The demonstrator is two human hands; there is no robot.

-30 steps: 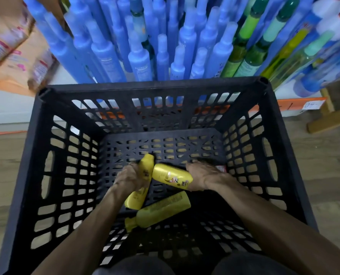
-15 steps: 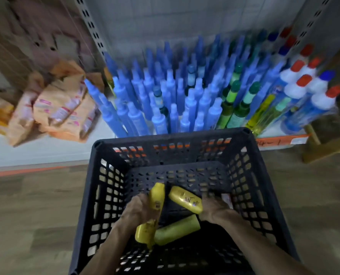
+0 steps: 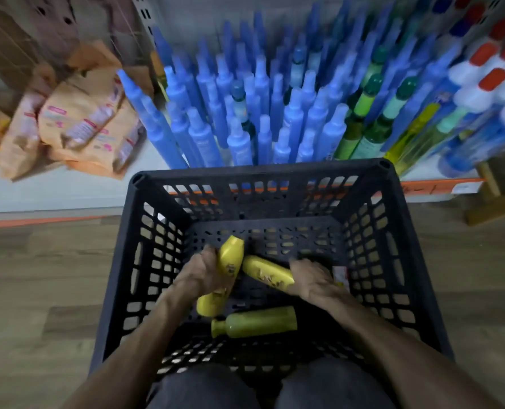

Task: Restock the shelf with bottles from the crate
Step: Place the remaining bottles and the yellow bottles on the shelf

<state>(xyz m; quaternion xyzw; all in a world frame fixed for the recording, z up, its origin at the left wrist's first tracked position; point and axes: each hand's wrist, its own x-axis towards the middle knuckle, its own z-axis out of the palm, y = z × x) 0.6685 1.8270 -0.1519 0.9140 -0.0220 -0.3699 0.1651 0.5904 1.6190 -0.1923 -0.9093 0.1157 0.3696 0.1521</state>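
A black slotted crate (image 3: 118, 261) stands on the floor in front of me. Inside it my left hand (image 3: 199, 271) grips a yellow bottle (image 3: 230, 258) that stands nearly upright, and a second yellow bottle (image 3: 208, 304) shows below that hand. My right hand (image 3: 313, 278) grips another yellow bottle (image 3: 267, 273) by one end. One more yellow bottle (image 3: 258, 321) lies on its side on the crate's bottom. The low shelf (image 3: 68, 193) behind the crate is packed with upright blue bottles (image 3: 239, 119).
Green bottles (image 3: 369, 119) and white bottles with red caps (image 3: 487, 81) fill the shelf's right part. Orange packets (image 3: 83, 125) lie heaped at its left. A wooden frame (image 3: 493, 199) stands at the right. Wood floor surrounds the crate; my knees are at the bottom edge.
The view has pulled back and tilted up, showing more of the shelf. Both hands have risen a little in the crate with their yellow bottles; the lying bottle stays.
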